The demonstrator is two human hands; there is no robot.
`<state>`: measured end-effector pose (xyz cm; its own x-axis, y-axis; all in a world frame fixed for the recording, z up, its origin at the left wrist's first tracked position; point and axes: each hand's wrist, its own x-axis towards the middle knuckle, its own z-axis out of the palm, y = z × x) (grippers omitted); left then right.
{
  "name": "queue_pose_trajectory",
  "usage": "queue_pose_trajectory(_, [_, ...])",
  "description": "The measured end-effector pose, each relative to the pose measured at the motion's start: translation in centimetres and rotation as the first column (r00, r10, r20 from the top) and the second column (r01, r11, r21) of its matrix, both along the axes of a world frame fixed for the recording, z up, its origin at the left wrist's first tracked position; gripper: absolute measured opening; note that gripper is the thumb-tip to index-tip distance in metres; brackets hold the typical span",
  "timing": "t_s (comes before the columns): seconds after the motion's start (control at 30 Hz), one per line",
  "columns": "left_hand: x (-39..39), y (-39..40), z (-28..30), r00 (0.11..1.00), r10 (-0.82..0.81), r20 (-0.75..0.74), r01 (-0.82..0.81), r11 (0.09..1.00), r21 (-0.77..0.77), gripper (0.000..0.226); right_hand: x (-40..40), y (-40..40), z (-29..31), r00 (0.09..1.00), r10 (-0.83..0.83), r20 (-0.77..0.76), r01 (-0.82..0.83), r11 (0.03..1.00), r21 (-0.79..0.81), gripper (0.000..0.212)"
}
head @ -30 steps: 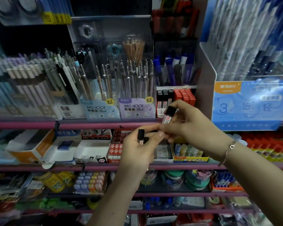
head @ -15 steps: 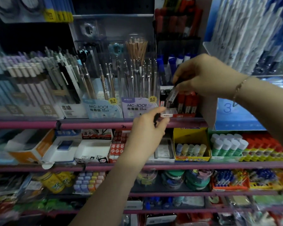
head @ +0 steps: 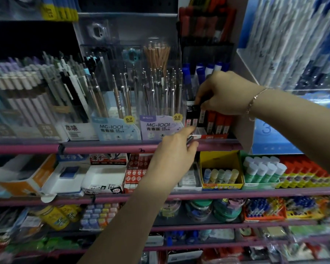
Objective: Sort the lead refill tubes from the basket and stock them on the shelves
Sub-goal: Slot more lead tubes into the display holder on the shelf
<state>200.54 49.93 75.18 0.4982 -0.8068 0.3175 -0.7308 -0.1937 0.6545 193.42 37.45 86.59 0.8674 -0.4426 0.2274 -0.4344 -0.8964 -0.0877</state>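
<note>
**Seating a Black-Capped Refill Tube in the Display Tray**

As the right hand (head: 224,94) reached in from the right edge of the shelving, its fingers were curled downward and pinched a black-capped lead refill tube (head: 202,116) by its top, which kept the tube upright and in line with the row it was entering. The wrist, carrying a thin bracelet (head: 252,103), was bent so that the fingers approached from above; this most likely suited a vertical drop into the slot. The tube stood in the refill tray (head: 208,133) on the upper shelf rail (head: 112,147), just beside the black tubes (head: 191,119) on its left and the red tubes (head: 218,123) on its right. Sorting by cap colour appeared to govern this placement.

The left hand (head: 174,151) was held below and to the left, against the front edge of the same rail. Its fingers were curled narrowly round a second refill tube (head: 190,139), of which only a dark end showed; it was probably held ready as the next item. The forearm rose steeply from the lower edge of the view.

Left of the tray stood the 0.5 mm pencil box (head: 160,128) and the 0.7 mm pencil box (head: 114,128). Glue sticks (head: 220,175) occupied a yellow box on the shelf below. The basket was not in view.
</note>
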Motion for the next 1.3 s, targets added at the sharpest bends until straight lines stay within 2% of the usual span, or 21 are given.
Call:
queue_pose_trajectory(0.27, [0.0,-0.2,-0.1,1.0,0.008,-0.006,-0.008,1.0,-0.002,0.043,-0.2,0.7,-1.1,1.0,0.021,0.023,-0.018,0.992,-0.123,0.028])
queue_pose_trajectory(0.57, [-0.2,-0.5,-0.4,0.998,-0.002,0.055,0.001,1.0,0.019,0.046,-0.9,0.8,-1.8,0.993,0.055,0.1,-0.043,0.992,-0.117,0.025])
queue_pose_trajectory(0.8, [-0.2,-0.5,-0.4,0.998,0.018,0.065,-0.019,1.0,0.018,0.047,-1.3,1.4,-4.2,0.986,0.071,0.15,-0.015,0.938,-0.347,0.019])
queue_pose_trajectory(0.93, [-0.3,-0.4,-0.6,0.998,0.007,0.057,-0.007,1.0,0.006,0.05,-1.3,1.2,-4.9,0.984,0.03,0.176,0.041,0.923,-0.383,0.018])
queue_pose_trajectory(1.07, [-0.4,-0.6,-0.9,0.997,0.005,0.081,-0.005,1.0,-0.003,0.049,-2.0,1.7,-5.9,0.965,0.071,0.252,0.078,0.84,-0.536,0.001])
queue_pose_trajectory(1.13, [-0.4,-0.6,-1.0,0.996,0.011,0.093,-0.009,1.0,-0.019,0.045,-2.4,2.1,-6.9,0.968,0.104,0.23,0.053,0.807,-0.588,0.004])
queue_pose_trajectory(1.2, [-0.4,-0.5,-1.2,0.998,0.011,0.063,-0.007,0.998,-0.069,0.038,-2.6,2.2,-7.6,0.969,0.112,0.219,0.043,0.801,-0.598,0.019])
queue_pose_trajectory(1.3, [-0.5,-0.1,-1.3,0.991,-0.034,-0.127,0.005,0.975,-0.223,0.023,-3.2,2.8,-7.5,0.956,0.125,0.266,0.046,0.831,-0.555,0.039])
